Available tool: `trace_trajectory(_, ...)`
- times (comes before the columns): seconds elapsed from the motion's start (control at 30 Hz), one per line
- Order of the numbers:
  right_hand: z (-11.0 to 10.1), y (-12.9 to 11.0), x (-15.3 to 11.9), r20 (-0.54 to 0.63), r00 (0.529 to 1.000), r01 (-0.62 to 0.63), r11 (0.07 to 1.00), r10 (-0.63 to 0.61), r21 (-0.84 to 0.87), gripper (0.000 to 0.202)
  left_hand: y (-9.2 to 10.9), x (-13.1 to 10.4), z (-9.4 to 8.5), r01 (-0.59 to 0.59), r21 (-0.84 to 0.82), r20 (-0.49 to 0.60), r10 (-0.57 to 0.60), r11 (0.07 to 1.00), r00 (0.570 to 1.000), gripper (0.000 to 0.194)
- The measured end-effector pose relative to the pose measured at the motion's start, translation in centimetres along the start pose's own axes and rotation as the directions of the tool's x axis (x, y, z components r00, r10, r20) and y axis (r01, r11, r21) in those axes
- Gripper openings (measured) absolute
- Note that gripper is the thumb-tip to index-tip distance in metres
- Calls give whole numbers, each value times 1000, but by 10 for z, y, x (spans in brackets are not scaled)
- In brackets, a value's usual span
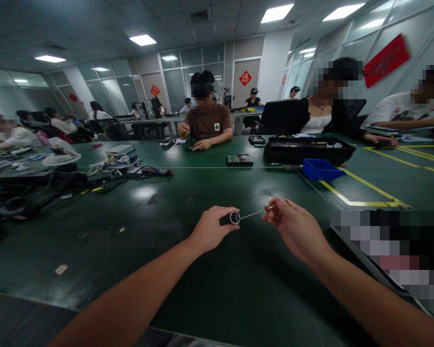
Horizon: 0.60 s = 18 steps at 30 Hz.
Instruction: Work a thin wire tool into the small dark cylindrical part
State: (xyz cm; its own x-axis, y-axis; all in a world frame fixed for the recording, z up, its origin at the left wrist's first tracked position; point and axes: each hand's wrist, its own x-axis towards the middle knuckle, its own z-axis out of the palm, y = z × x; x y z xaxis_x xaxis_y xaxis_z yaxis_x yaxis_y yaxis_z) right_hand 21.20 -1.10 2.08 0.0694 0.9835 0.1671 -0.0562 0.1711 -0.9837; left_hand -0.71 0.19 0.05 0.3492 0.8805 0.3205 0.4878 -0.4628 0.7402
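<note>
Over worktop [188,193], a blk cylinder [226,219] is gripped in left hand's [210,227] fingers; a thin-shafted tool [253,214] is pinched in right hand's [291,224] fingers, tip at cyl.'s ringed end. Whether it's inserted, & how much is done or left, can't be told. Moving room is bounded by cables [144,171] on L, worktop's near edge, blue bin [321,169] ahead R, blurred item [401,260] far R

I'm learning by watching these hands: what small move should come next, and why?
I'd probably keep the left hand steady and nudge the thin silver metal rod toward the dark centre of the black cylinder with a silver rim. The right hand holds the rod, whose tip appears at the rim's edge, off-centre; whether they touch is hard to tell.
</note>
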Motion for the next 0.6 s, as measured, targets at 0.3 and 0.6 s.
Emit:
trace_trajectory(0.3,1,-2,-11,-12,972,220,930,-234,-294,29,-1,0,0,-23,15,-4,23,1000,1000,39)
trace_trajectory(0.6,2,-15,-23,194,893,432,653,-406,-622,18,2,0,-1,-33,42,3,33,999,999,45)
